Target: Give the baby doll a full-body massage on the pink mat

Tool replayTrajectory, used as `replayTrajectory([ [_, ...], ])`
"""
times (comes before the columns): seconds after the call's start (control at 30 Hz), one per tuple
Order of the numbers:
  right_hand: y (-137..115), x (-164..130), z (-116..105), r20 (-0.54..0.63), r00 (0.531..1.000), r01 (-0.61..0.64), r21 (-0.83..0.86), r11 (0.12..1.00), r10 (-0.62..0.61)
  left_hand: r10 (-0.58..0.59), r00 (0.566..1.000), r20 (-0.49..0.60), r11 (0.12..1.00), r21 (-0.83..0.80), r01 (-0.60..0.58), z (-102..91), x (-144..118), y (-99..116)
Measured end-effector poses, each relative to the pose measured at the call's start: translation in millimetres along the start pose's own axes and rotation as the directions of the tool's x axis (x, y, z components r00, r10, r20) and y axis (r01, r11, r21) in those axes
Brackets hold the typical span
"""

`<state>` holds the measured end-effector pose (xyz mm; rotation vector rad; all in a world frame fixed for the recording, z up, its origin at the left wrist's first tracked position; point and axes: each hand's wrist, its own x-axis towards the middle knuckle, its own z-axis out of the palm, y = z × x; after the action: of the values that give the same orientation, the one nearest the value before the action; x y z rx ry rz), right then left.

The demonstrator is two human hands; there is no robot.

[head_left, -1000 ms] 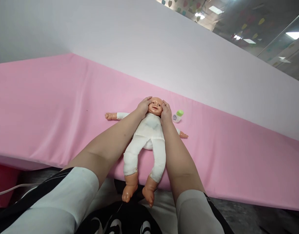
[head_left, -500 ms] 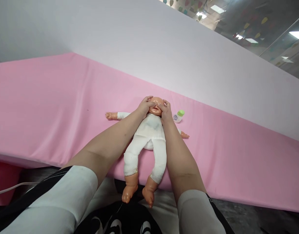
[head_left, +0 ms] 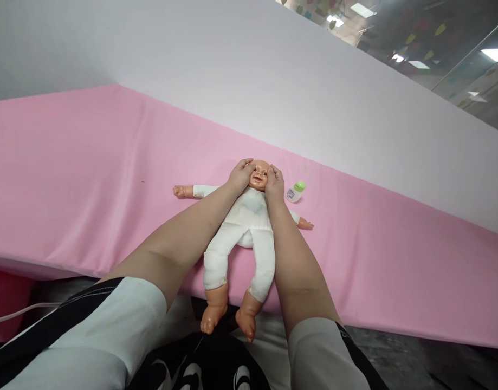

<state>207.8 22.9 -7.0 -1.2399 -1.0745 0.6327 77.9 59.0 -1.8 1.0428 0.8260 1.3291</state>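
Observation:
A baby doll [head_left: 251, 214] with a white cloth body and hard plastic head, hands and feet lies on its back, its feet toward me. My left hand [head_left: 241, 176] cups the left side of its head, with the thumb along the cheek by the eye. On the opposite side, my right hand [head_left: 275, 183] is curled round the head in the same way. The doll's eyes and mouth show between my thumbs. Both of its arms stretch out sideways, the right one partly hidden behind my forearm.
Pink padded covering [head_left: 86, 162] spreads under the doll across the bench. A small clear bottle [head_left: 294, 193] with a green cap stands just right of the doll's head. A pale wall [head_left: 240, 70] rises behind, and a white cable [head_left: 25, 312] runs at lower left.
My thumbs have moved outward from the middle of the doll's face to its sides, uncovering the eyes. Both hands still hold the head; the doll and bottle have stayed in place.

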Motion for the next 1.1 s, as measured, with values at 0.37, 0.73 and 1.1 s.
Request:
replayTrajectory([
  [0.37, -14, -42, -11, -0.023, 0.988, 0.117, -0.523, 0.844, -0.151, 0.329, 0.944, 0.033, 0.756, 0.590, -0.284, -19.7, -31, 18],
  [0.73, -32, -48, -24, 0.153, 0.983, 0.160, -0.471, 0.867, -0.099, 0.247, 0.908, 0.339, 0.698, 0.587, -0.409, -41.8, -48, 28],
  [1.1, -25, -38, -26, 0.096, 0.994, 0.082, -0.354, 0.932, -0.051, 0.201, 0.953, 0.228, 0.814, 0.502, -0.292, -41.4, -37, 19],
])
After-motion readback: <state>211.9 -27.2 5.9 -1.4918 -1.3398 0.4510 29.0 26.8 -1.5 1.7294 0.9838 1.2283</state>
